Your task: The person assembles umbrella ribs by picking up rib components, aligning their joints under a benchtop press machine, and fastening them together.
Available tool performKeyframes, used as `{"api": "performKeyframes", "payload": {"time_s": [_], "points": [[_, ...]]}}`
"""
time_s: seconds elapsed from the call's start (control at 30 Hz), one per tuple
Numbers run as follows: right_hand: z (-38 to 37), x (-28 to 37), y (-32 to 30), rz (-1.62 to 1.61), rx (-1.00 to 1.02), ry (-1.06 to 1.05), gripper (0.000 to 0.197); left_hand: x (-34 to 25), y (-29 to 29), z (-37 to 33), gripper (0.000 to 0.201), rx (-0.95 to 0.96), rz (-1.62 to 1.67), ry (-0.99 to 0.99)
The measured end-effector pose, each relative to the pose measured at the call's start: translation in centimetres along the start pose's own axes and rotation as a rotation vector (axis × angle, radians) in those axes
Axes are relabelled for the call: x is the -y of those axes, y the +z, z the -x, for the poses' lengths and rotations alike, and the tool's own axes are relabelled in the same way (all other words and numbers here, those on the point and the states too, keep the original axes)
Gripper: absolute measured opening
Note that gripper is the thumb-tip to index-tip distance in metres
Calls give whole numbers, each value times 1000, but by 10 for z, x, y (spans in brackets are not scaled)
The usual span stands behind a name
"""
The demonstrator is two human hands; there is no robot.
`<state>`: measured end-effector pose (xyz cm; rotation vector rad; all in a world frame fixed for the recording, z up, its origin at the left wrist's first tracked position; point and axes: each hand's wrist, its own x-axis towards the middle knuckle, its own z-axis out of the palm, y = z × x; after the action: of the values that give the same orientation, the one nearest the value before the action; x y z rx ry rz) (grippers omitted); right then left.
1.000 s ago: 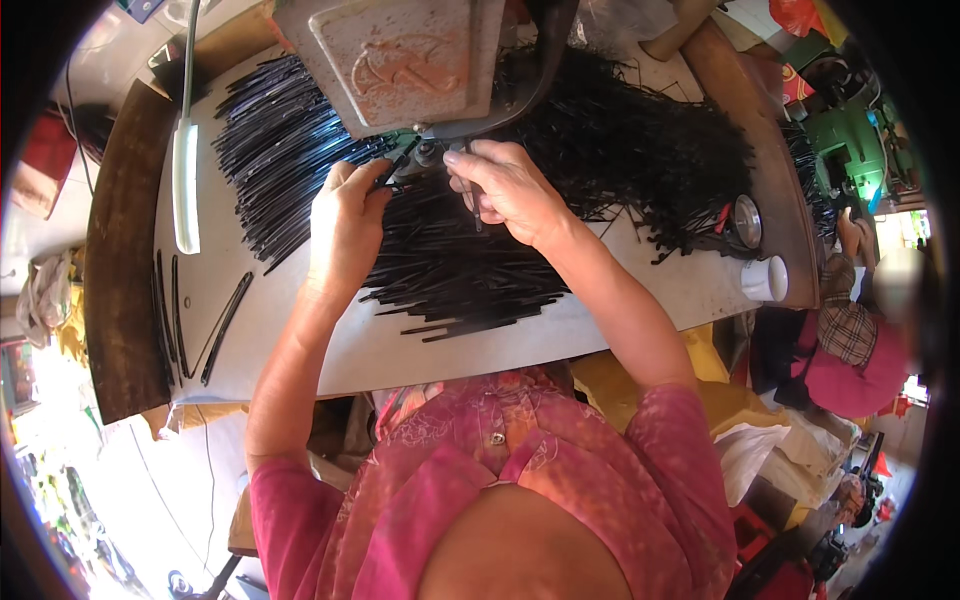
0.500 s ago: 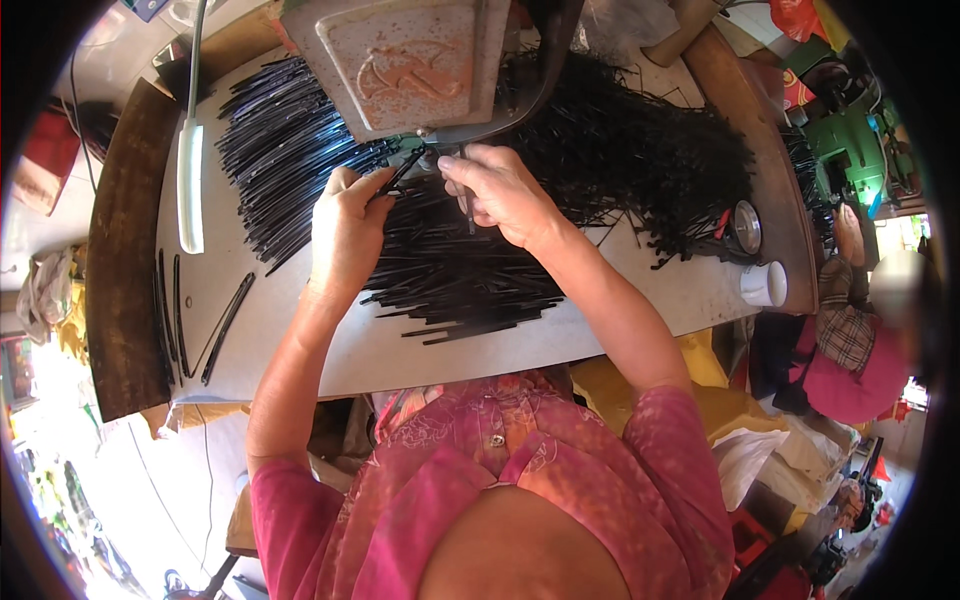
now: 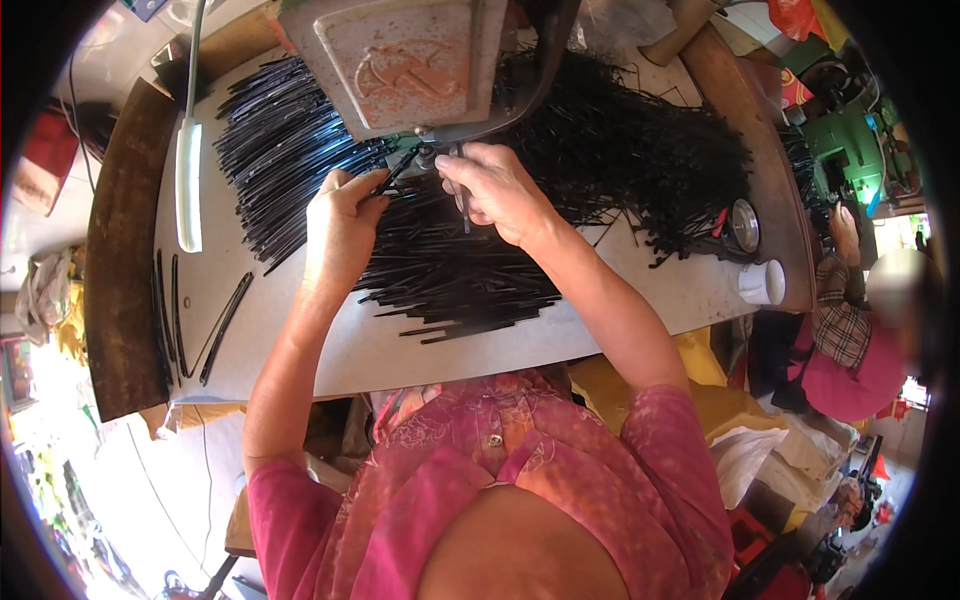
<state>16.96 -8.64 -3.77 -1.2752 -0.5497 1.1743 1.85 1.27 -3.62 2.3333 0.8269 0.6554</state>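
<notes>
My left hand [image 3: 342, 222] pinches the near end of a thin black strip [image 3: 398, 170] and points its far end at the foot of a grey press machine [image 3: 400, 60]. Beside it, my right hand [image 3: 495, 190] is closed on another thin strip [image 3: 462, 205] just under the machine's tool. Both hands hover over a heap of black strips [image 3: 450, 270] on the white tabletop [image 3: 330, 350]. More black strips [image 3: 280, 150] fan out to the left and a tangled mass of strips [image 3: 640, 150] lies to the right.
A lit tube lamp [image 3: 188, 185] lies at the table's left, with a few long dark strips [image 3: 222, 325] near the brown edge board [image 3: 115, 280]. A white cup [image 3: 762, 282] and a round tin [image 3: 745, 225] sit at the right. Another person [image 3: 860, 340] sits at the far right.
Both hands have shifted slightly up toward the machine's tool, and the strip in my left hand now reaches under it.
</notes>
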Motion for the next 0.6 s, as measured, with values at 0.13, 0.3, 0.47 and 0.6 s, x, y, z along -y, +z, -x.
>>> {"api": "performKeyframes", "payload": {"time_s": [0.13,0.3,0.47,0.6], "points": [[0,0,0,1,0,-4,20,-1,0,0,29,8,13,-1],[-1,-1,-1,-11,1,-12,20,-1,1,-1,28,-2,2,20],[-1,-3,-2,-3,-6,4,20,-3,1,0,27,6,-6,4],[0,-2,-1,2,-14,14,20,0,1,0,26,-8,-67,74]]}}
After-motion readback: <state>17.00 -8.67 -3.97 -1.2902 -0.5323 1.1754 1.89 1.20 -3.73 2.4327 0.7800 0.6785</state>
